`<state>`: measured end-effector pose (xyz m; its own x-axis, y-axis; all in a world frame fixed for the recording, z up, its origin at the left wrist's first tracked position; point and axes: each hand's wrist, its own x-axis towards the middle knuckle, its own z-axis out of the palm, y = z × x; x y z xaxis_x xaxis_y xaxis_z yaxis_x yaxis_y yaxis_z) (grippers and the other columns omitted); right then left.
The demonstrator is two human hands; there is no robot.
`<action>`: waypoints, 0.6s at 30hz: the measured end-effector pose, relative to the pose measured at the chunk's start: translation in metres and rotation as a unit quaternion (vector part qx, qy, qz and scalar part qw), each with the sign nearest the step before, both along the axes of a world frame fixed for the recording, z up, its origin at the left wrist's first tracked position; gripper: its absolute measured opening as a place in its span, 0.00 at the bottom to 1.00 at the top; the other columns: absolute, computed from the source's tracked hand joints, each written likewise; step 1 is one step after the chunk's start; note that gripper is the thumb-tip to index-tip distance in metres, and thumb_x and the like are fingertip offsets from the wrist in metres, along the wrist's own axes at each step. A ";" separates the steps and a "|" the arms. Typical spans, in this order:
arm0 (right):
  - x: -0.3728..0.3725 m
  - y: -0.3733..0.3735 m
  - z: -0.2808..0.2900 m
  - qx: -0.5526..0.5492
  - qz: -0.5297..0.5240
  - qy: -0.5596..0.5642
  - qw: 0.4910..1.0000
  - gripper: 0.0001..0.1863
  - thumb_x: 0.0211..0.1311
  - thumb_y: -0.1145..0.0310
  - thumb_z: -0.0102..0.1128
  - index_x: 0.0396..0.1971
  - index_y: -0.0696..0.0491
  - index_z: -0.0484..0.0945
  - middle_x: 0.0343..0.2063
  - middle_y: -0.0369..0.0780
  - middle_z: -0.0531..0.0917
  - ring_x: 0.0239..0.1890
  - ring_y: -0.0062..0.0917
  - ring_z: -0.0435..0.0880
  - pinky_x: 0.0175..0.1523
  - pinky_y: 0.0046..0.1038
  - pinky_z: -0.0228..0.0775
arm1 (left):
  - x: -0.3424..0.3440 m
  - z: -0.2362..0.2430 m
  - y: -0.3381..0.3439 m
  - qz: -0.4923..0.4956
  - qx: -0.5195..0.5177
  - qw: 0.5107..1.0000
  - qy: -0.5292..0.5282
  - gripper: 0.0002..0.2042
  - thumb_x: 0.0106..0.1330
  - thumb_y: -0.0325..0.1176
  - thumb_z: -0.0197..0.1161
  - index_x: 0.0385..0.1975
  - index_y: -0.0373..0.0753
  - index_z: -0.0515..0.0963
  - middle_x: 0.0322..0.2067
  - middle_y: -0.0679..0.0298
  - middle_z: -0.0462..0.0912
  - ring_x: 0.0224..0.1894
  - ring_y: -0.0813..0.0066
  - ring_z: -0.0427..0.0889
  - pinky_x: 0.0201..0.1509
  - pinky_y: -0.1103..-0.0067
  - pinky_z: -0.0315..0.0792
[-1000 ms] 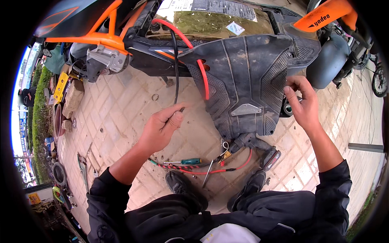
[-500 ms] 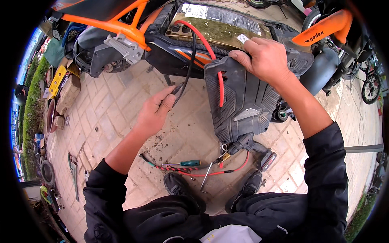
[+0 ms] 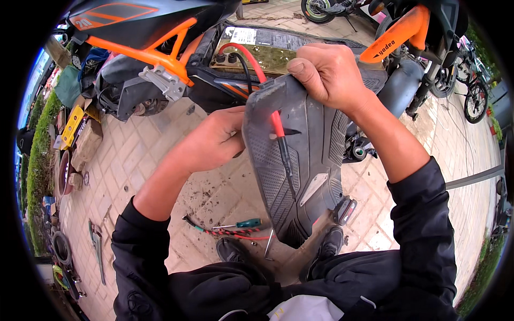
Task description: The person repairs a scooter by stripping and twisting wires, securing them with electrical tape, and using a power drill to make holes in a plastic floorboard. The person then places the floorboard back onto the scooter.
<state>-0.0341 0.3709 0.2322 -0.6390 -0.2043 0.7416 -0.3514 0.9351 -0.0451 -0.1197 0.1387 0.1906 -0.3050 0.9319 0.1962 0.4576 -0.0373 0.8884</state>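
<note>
Panel (image 3: 316, 147), clasped near its top in right hand (image 3: 332, 75), left hand (image 3: 214, 138) partly behind it, hold unclear

Daylight brightens the paving (image 3: 144, 144) before you; a blue-white strip (image 3: 37, 88) glares near ten o'clock; fisheye distortion bends your edges.

A wide fisheye camera on the person's head, the left of a side-by-side pair, looks steeply down at the brick paving (image 3: 155, 142) and the person's shoes (image 3: 233, 250). It faces the side of an electric scooter (image 3: 213, 88) across the top, with the black footboard cover (image 3: 321, 142) near it at mid-view. The round field reaches a hedge (image 3: 38, 176) at far left.
</note>
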 end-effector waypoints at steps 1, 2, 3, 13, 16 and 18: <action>0.000 0.000 0.001 0.009 -0.007 -0.006 1.000 0.24 0.63 0.49 0.56 0.13 0.51 0.76 0.13 0.41 0.74 0.19 0.41 0.75 0.23 0.36 0.66 | 0.003 0.002 0.000 0.020 -0.038 0.997 -0.060 0.11 0.62 0.20 0.56 0.42 0.36 0.80 0.41 0.64 0.79 0.41 0.77 0.79 0.41 0.80 0.71; 0.000 -0.005 0.002 -0.001 -0.002 0.004 1.000 0.26 0.63 0.48 0.55 0.12 0.51 0.75 0.13 0.41 0.75 0.19 0.41 0.76 0.23 0.36 0.66 | 0.005 0.002 -0.001 0.044 -0.051 0.994 -0.082 0.11 0.63 0.21 0.56 0.43 0.36 0.79 0.42 0.64 0.79 0.41 0.79 0.78 0.41 0.81 0.71; 0.000 -0.007 0.002 -0.004 -0.003 -0.003 1.000 0.25 0.63 0.48 0.54 0.13 0.51 0.76 0.14 0.41 0.76 0.20 0.41 0.76 0.23 0.36 0.66 | 0.008 0.000 0.000 0.069 -0.063 0.990 -0.104 0.11 0.64 0.23 0.56 0.45 0.36 0.79 0.43 0.65 0.79 0.41 0.81 0.78 0.42 0.82 0.71; -0.009 -0.021 0.000 -0.037 -0.122 -0.120 0.984 0.22 0.67 0.49 0.48 0.26 0.48 0.84 0.22 0.42 0.82 0.28 0.41 0.80 0.31 0.37 0.71 | 0.036 -0.016 -0.005 0.045 0.220 0.890 -0.396 0.17 0.75 0.39 0.47 0.54 0.33 0.71 0.47 0.60 0.78 0.49 0.73 0.78 0.55 0.75 0.71; -0.012 -0.015 -0.010 -0.016 -0.056 0.029 0.998 0.16 0.67 0.55 0.52 0.30 0.51 0.82 0.26 0.42 0.80 0.32 0.41 0.78 0.35 0.35 0.70 | 0.028 -0.015 0.000 0.158 0.125 0.955 -0.217 0.20 0.75 0.43 0.48 0.54 0.32 0.71 0.45 0.61 0.78 0.46 0.75 0.78 0.53 0.77 0.70; -0.011 -0.004 -0.006 -0.046 -0.014 0.102 0.994 0.11 0.66 0.63 0.55 0.33 0.55 0.78 0.30 0.42 0.76 0.37 0.39 0.76 0.39 0.34 0.68 | 0.032 -0.015 0.005 0.155 0.113 0.964 -0.183 0.20 0.75 0.44 0.49 0.53 0.31 0.71 0.43 0.63 0.78 0.44 0.77 0.77 0.51 0.79 0.70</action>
